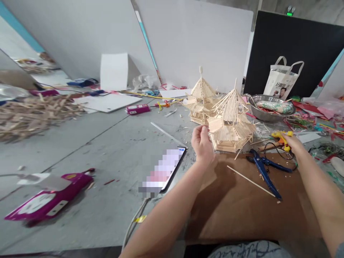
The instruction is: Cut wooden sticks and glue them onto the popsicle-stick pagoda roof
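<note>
Right in front of me stands a small pagoda model (pixel 231 129) built of thin wooden sticks, with a pointed roof. My left hand (pixel 202 143) is closed at its left side, the fingers curled against the edge of the lower roof. On the right, my right hand (pixel 294 143) grips a yellow hot glue gun (pixel 283 139), whose nozzle side faces the model. Blue-handled cutters (pixel 264 173) lie open on a brown sheet (pixel 242 211), beside a loose wooden stick (pixel 249 180). Behind the model, a second stick pagoda (pixel 201 95) is partly hidden by it.
A phone (pixel 166 170) lies left of my forearm, below a clear glue stick (pixel 168 134). Further left are a magenta device (pixel 53 197) on a cable and a heap of wood strips (pixel 40 114). A metal bowl (pixel 271 111) and a paper bag (pixel 281 80) stand back right.
</note>
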{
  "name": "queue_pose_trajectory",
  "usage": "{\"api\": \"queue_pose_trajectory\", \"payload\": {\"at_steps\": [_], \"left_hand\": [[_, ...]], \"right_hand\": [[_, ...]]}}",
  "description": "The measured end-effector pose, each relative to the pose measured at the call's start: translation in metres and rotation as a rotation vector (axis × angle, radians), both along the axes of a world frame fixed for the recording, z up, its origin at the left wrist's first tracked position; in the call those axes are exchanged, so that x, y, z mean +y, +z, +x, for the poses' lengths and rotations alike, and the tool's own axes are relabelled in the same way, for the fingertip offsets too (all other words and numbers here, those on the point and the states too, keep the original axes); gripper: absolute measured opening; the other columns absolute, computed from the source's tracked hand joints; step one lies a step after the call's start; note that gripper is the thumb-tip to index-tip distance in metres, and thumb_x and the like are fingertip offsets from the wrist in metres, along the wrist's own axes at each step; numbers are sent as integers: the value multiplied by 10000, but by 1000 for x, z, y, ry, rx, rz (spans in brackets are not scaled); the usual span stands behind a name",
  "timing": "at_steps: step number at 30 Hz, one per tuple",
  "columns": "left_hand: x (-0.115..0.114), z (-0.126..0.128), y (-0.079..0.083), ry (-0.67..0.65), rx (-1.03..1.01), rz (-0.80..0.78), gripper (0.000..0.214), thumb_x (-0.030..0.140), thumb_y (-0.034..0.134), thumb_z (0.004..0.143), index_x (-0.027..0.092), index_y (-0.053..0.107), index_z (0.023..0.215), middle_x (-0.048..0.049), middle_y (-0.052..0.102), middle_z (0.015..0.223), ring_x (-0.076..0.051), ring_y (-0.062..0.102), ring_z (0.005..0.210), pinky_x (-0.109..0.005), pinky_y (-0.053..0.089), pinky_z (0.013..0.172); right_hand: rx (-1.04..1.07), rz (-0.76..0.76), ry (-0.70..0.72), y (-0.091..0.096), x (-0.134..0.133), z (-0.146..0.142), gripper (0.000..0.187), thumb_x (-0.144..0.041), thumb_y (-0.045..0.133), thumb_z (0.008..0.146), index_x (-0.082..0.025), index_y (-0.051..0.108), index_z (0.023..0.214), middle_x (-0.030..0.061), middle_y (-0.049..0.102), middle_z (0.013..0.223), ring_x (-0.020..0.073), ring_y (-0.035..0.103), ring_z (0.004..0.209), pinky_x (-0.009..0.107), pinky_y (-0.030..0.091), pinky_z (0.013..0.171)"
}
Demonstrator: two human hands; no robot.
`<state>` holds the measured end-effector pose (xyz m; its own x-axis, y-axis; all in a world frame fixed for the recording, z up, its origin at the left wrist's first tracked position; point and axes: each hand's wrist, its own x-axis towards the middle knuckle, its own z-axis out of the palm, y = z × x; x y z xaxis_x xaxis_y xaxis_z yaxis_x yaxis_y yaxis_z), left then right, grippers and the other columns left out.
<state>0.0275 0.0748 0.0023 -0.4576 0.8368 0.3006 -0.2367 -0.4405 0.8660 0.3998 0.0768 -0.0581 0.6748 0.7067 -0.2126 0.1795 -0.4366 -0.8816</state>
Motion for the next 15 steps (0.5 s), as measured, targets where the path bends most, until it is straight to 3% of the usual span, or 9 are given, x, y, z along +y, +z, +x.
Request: {"api": "queue_pose_trajectory", "payload": {"at_steps": [2,6,12,15], "left_hand": [[6,-7,-8,44,7,-59,126,263,492,723,163,555,767,47,463,619,-45,351,451,-173,314,428],[18,-10,-28,65,7,-175,121,209,481,697,169,544,793,26,503,723,-63,428,583,-182,354,537],[33,-8,-52,-26,5,-341,189,233,445,654,173,550,799,1,531,742,-101,475,635,-218,366,567],[39,-7,-62,-93,102,-332,220,218,420,609,164,550,779,-14,564,730,-119,509,642,-241,394,597]], "right_hand": [[-190,-117,14,0,0,8,359,-509,611,659,-151,588,662,123,629,605,290,623,784,385,472,673],[-455,-267,23,1,0,18,500,-604,556,651,-112,623,710,258,632,953,405,492,1093,478,373,862],[-567,-369,33,2,-9,29,685,-632,259,789,-77,636,925,246,623,1030,333,580,994,390,444,765],[-614,-436,10,4,-17,33,728,-655,279,763,-54,625,984,282,592,1074,372,555,1023,440,440,776]]}}
